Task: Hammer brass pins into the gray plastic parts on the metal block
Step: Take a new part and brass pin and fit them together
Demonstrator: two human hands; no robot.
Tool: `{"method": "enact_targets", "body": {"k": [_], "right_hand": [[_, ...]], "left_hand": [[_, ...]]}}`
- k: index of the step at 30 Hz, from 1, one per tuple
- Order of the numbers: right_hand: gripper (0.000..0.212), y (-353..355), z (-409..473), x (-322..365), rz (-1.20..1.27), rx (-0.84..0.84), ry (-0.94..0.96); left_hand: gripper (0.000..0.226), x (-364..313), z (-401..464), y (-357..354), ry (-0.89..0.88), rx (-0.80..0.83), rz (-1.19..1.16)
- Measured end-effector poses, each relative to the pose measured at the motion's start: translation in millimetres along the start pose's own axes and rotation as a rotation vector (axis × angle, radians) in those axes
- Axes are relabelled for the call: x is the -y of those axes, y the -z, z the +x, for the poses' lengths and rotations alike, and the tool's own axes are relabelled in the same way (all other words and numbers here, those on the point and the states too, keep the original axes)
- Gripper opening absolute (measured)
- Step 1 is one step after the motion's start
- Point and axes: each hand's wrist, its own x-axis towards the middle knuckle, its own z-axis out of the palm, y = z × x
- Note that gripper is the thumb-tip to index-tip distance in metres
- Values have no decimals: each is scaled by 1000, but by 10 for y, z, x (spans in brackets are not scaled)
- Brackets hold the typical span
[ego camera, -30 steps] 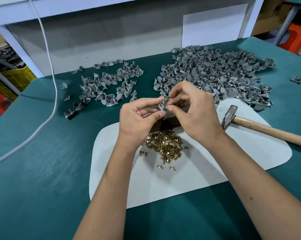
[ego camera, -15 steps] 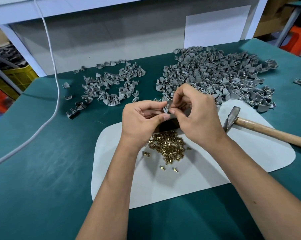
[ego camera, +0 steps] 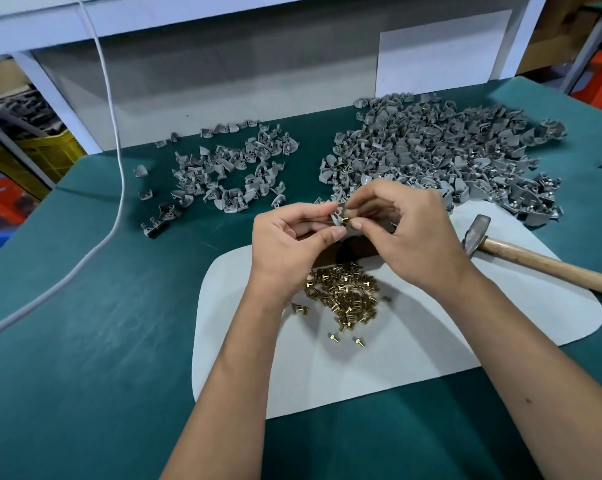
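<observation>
At the centre of the frame both hands are meeting above the white mat [ego camera: 431,341]. The left hand [ego camera: 289,244] is pinching a small gray part [ego camera: 336,216] between thumb and forefinger, while the right hand [ego camera: 407,233] is pinching a brass pin [ego camera: 345,220] against it, the other fingers curled. The part is looking like thin moulded plastic, light and fairly stiff, with curved fins, so it is probably best held by its flat edges, clear of the pin hole. The pin is tiny, smooth metal with a wider head, likely to be slipping from the fingertips; gripping it by the head seems safest. Just below the hands, a dark block [ego camera: 348,252] is showing, largely hidden. Loose pins [ego camera: 344,292] are lying heaped on the mat. A wooden-handled hammer [ego camera: 535,261] is resting at right, unheld. Two piles of gray parts [ego camera: 448,150] are spreading across the green tabletop [ego camera: 85,341] in the upper frame.
</observation>
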Motion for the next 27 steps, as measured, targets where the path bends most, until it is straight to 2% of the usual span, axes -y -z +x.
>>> {"method": "enact_targets", "body": {"k": [6,9,12,17,27], "right_hand": [[10,35,11,-13,-119,-44,159],[7,30,20,-25,-137,-53,230],[6,7,13,-24,-165,-69,222],[3,-14,1,-12,-155,-117,153],[5,-48,-32,17,-176,-144,135]], "left_hand": [[34,-3,9,25,11,31,-19],[24,-21,-5,9,32,43,-79],[15,-37,-17,-11,35,15,-107],[31,-22,-17,-70,-51,-21,14],[29,-16,-33,-144,-36,-45,-47]]}}
